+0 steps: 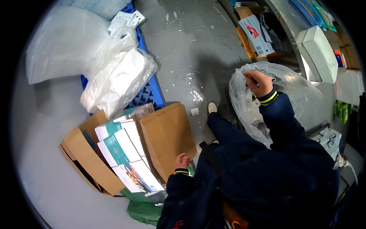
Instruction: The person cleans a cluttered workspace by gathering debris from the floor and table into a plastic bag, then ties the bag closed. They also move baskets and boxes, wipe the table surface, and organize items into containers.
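Clear plastic bag (284,89), right of centre: crumpled, translucent, small pale pieces inside, mouth gathered upward. Right hand (258,83) clamped on the bag's top edge, apparently holding it open. Left hand (182,161), lower centre, fingers curled together, resting against the flat brown cardboard sheets (167,137), probably steadying them. Folded printed cartons (126,160) fan out further left.
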`<state>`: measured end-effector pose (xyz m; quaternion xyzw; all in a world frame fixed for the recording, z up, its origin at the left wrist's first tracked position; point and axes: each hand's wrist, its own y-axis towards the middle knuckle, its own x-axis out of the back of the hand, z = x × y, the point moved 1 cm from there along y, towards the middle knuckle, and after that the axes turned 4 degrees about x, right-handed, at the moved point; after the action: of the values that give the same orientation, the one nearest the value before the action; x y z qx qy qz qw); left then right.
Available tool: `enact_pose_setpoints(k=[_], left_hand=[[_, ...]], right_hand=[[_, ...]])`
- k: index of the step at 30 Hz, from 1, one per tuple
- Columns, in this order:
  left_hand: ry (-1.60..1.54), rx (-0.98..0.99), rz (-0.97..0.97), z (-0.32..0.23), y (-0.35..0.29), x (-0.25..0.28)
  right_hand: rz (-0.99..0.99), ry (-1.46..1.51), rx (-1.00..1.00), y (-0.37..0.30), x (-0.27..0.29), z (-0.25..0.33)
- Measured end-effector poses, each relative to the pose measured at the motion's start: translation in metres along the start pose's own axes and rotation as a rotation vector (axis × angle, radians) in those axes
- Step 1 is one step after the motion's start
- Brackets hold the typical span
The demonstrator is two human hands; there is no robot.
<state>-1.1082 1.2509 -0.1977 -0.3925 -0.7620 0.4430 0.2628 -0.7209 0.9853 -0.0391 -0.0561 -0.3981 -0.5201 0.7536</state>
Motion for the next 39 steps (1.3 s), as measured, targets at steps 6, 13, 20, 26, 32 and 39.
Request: enact_pose_setpoints(k=[6, 13, 20, 26, 32, 39], left_hand=[[0.083, -0.005, 0.122, -0.12, 0.067, -0.04], [0.173, -0.017, 0.206, -0.249, 0.146, -0.06], [0.199, -0.05, 0.232, -0.365, 0.229, -0.056], [0.335, -0.07, 0.212, -0.449, 0.284, -0.084], [0.445, -0.028, 0.25, -0.521, 0.323, -0.149], [0.465, -0.077, 0.26, -0.594, 0.358, -0.232]], right_hand=[[-0.1, -0.072, -0.042, 0.059, 0.017, -0.03], [-0.094, -0.064, -0.124, 0.134, 0.011, -0.058], [-0.068, -0.058, -0.213, 0.213, -0.023, -0.095], [-0.125, -0.093, -0.387, 0.247, -0.023, -0.143], [-0.202, -0.147, -0.445, 0.282, 0.006, -0.205], [-0.108, -0.017, -0.523, 0.371, 0.02, -0.279]])
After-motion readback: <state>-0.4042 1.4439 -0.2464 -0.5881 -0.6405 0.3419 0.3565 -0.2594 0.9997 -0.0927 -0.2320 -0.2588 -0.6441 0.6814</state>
